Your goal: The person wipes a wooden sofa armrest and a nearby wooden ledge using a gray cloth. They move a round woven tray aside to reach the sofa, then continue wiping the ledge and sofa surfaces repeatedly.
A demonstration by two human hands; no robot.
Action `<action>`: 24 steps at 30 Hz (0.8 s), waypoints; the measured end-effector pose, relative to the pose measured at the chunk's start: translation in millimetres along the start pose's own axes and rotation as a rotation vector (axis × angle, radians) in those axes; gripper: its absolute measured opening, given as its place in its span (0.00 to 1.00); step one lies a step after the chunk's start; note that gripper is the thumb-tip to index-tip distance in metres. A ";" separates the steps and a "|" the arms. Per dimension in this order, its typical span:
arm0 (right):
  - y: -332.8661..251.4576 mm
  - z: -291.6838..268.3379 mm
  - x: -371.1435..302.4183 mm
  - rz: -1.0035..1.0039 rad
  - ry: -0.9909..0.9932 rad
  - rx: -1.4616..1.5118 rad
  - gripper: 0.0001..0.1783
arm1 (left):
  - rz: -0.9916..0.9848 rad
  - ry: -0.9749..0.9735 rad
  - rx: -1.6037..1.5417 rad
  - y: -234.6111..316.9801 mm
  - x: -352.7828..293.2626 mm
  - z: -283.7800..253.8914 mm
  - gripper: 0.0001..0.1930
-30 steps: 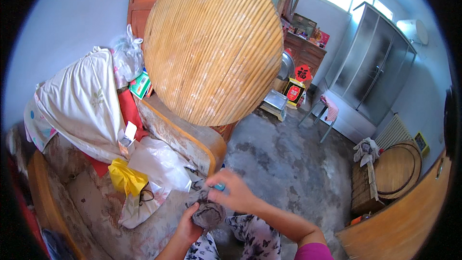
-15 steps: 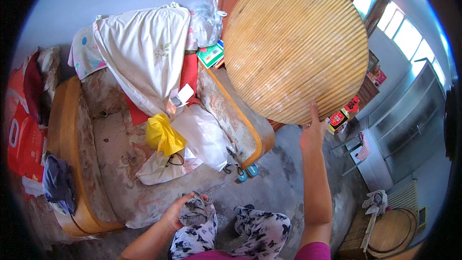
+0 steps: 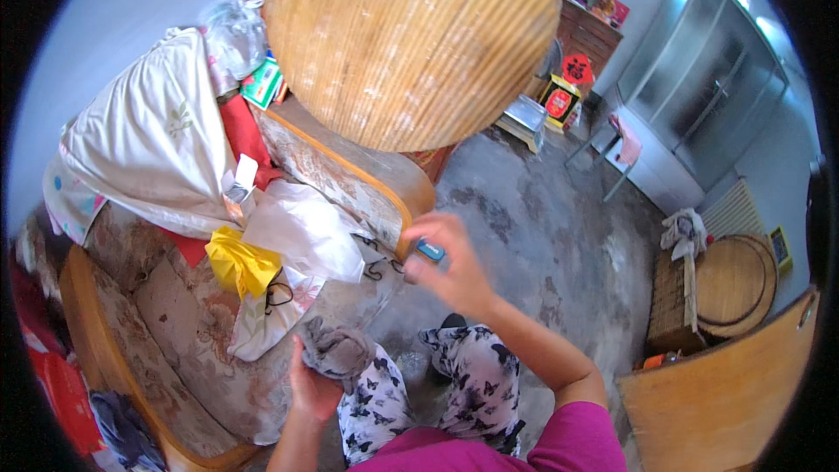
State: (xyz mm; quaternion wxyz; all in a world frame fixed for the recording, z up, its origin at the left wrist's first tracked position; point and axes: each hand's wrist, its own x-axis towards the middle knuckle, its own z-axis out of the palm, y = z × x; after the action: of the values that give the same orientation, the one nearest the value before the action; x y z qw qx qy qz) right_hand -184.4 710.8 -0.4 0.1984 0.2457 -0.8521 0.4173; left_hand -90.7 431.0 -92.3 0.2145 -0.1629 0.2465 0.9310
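My left hand (image 3: 313, 392) grips a crumpled grey rag (image 3: 336, 351) above my left knee. My right hand (image 3: 454, 269) is in mid-air over the floor, a little blurred by motion. Its thumb and fingers are apart with nothing between them, and part of a blue slipper (image 3: 429, 250) shows through the gap. A large round ribbed bamboo board (image 3: 411, 44) stands ahead, with whitish smudges on its slats and its top cut off by the picture's edge. Neither hand touches it.
On the left is a floral sofa (image 3: 183, 323) with wooden arms. It carries a pale cloth (image 3: 149, 140), a yellow bag (image 3: 240, 264) and a white plastic bag (image 3: 301, 232). At right are a wooden panel (image 3: 725, 393), a wicker box (image 3: 669, 301) and a glass-fronted cabinet (image 3: 708, 79).
My right hand has left the board's lower edge and come down toward me. The rag stays in my left hand. My view has turned to the right.
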 end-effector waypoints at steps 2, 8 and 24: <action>-26.0 7.8 -17.3 -0.015 -0.228 0.025 0.41 | -0.045 -0.080 0.114 -2.3 9.5 13.3 0.36; -38.2 31.4 -38.0 0.128 -0.463 0.121 0.56 | -0.004 -0.254 0.310 -20.5 26.8 61.9 0.34; 17.9 -84.2 106.0 0.351 0.552 0.571 0.41 | -0.215 0.089 0.193 -11.3 14.5 -46.8 0.45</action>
State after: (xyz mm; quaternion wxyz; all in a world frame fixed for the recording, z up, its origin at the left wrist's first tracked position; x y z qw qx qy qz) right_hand -268.5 761.5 94.4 0.2691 0.0214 -0.6465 0.7136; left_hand -88.5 419.8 -141.3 0.3164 -0.2081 0.3251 0.8665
